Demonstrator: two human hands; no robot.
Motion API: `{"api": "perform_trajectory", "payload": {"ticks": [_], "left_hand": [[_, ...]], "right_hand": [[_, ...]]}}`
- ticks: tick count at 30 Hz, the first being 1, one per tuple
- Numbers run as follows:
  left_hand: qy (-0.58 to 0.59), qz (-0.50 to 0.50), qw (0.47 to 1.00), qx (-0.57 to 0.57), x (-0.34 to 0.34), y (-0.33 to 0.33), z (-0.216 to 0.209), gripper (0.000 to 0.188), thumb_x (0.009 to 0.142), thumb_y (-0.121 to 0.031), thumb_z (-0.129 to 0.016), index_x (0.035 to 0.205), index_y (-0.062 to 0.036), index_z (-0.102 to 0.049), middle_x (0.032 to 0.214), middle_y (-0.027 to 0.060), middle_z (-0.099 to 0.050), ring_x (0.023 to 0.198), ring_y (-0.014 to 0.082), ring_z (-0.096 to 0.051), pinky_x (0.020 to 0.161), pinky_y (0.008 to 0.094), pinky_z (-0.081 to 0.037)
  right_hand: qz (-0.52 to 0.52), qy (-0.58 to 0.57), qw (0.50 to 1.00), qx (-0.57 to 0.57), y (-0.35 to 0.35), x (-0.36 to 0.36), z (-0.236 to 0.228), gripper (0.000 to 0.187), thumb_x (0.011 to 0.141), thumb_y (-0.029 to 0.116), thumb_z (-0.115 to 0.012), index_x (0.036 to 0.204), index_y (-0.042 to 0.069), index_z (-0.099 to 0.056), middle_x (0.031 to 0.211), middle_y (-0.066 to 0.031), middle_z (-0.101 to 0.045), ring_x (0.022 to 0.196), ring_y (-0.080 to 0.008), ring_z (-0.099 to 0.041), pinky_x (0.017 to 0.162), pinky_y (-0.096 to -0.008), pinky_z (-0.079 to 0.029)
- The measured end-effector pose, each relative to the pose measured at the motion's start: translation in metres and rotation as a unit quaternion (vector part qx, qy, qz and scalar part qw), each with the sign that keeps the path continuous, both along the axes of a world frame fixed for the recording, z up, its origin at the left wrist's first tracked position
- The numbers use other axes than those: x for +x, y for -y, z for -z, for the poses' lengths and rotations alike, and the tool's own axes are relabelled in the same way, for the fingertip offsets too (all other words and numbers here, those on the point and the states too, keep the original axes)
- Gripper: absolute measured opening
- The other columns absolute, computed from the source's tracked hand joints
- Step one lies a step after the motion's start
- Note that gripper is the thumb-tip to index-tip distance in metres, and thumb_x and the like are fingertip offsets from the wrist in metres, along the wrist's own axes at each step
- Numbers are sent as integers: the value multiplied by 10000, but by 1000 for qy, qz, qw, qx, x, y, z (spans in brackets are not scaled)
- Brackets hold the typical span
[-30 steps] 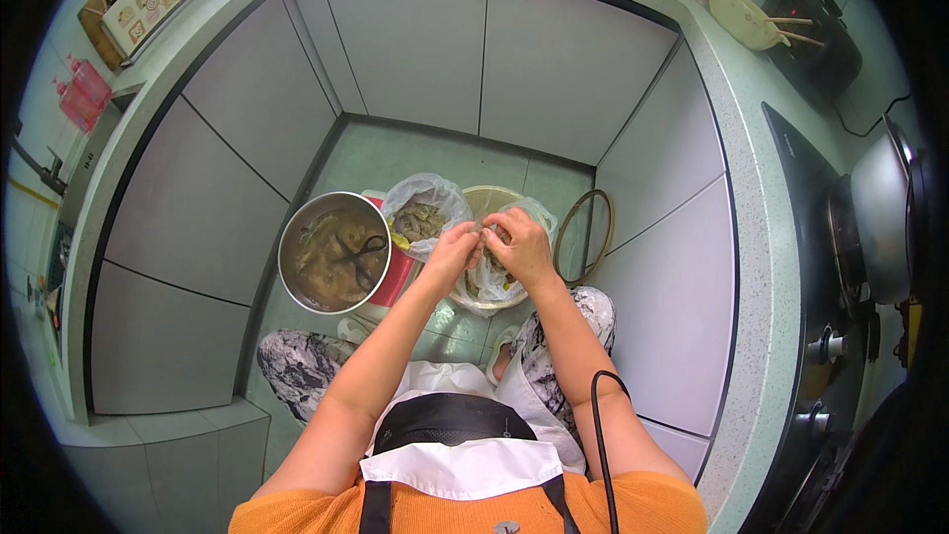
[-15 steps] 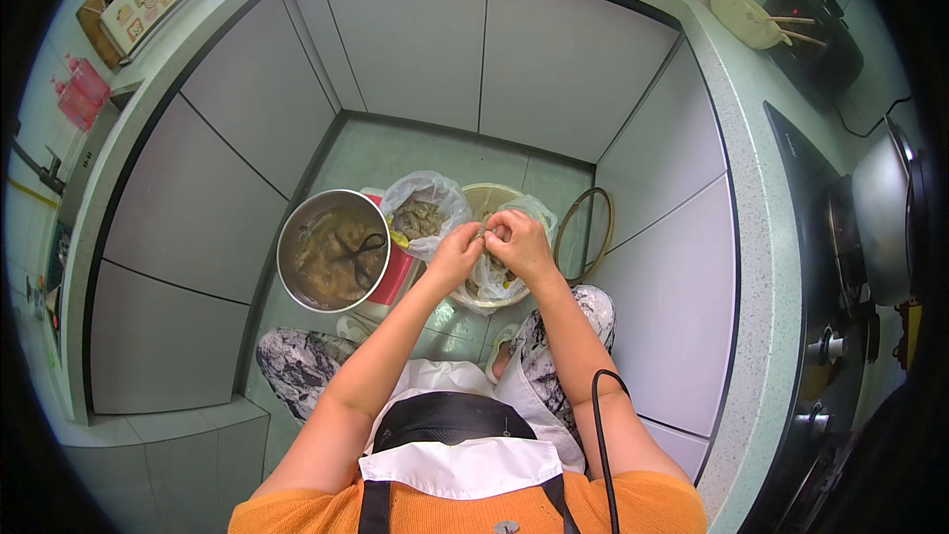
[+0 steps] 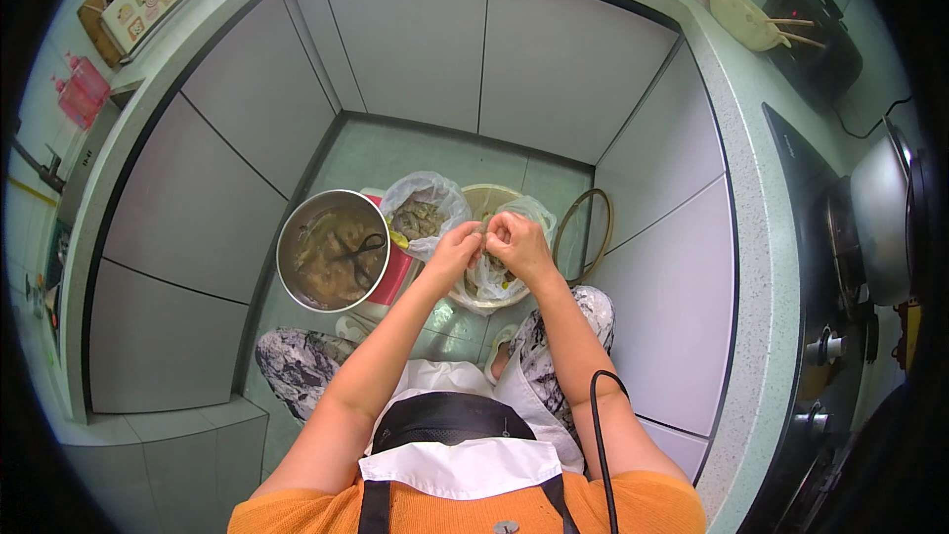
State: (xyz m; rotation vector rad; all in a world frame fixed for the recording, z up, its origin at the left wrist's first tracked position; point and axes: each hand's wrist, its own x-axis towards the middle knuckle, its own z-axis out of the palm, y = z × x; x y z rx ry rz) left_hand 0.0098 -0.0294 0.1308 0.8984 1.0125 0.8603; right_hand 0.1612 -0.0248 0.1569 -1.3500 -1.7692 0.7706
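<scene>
Above a bin (image 3: 482,193) lined with a clear plastic bag (image 3: 532,210), my left hand (image 3: 458,249) and my right hand (image 3: 518,243) meet with fingertips pinched together. Whatever small piece lies between them is too small to make out. Scraps show inside the bin's bag below my hands. To the left, an opened plastic bag (image 3: 442,191) holds greyish pieces that look like raw shrimp or similar seafood (image 3: 419,219). Left of it stands a steel pot (image 3: 284,249) of murky water with pale pieces, and black-handled scissors (image 3: 362,248) rest in it.
A red and white stool or box (image 3: 395,277) stands beside the pot. The bin's round lid (image 3: 585,235) leans by the right cabinet. Grey cabinets (image 3: 405,49) enclose the floor on several sides. A counter with a black stove (image 3: 806,237) runs along the right.
My fingers have shifted very slightly, still pinched together over the bin. The pot, bags and bin look unmoved.
</scene>
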Motion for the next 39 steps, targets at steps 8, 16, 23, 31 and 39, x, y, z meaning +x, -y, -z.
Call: {"api": "perform_trajectory", "payload": {"ticks": [8,16,23,31,39], "left_hand": [[81,-12,994,-68,-7,-1,-8,192,884,-119,-460,1042,-46,-540,747,-20,-510,620,64,-457,544,193,-369],[118,-3,989,-86,-11,0,-4,186,891,-103,-453,1043,-47,-544,768,-12,-525,652,67,-479,558,194,-383],[110,-4,990,-87,-10,-1,-4,190,891,-101,-450,1028,-35,-563,751,-14,-521,626,69,-460,542,199,-368],[103,-7,991,-88,-9,-2,-4,201,890,-109,-443,1012,-27,-580,725,-23,-506,591,62,-431,528,187,-347],[23,-7,999,-25,-6,-1,2,218,886,-136,-469,1061,-38,-554,713,-29,-498,578,55,-437,502,195,-346]], "right_hand": [[-6,-81,995,-53,2,5,-9,124,724,123,-628,765,15,-583,666,-66,-570,565,-113,-533,535,-263,-439],[-4,-120,990,-76,-2,7,2,92,755,91,-616,777,11,-578,648,10,-553,555,-43,-478,502,-208,-396],[2,-160,983,-94,-5,10,8,60,787,65,-595,802,14,-568,706,36,-555,613,-19,-479,540,-174,-395],[19,-268,958,-103,-8,11,14,87,759,92,-616,798,21,-585,685,7,-569,593,-42,-496,543,-204,-413],[29,-3,999,25,0,2,-6,130,710,144,-663,801,65,-615,706,-65,-586,597,-193,-578,558,-308,-457]]}}
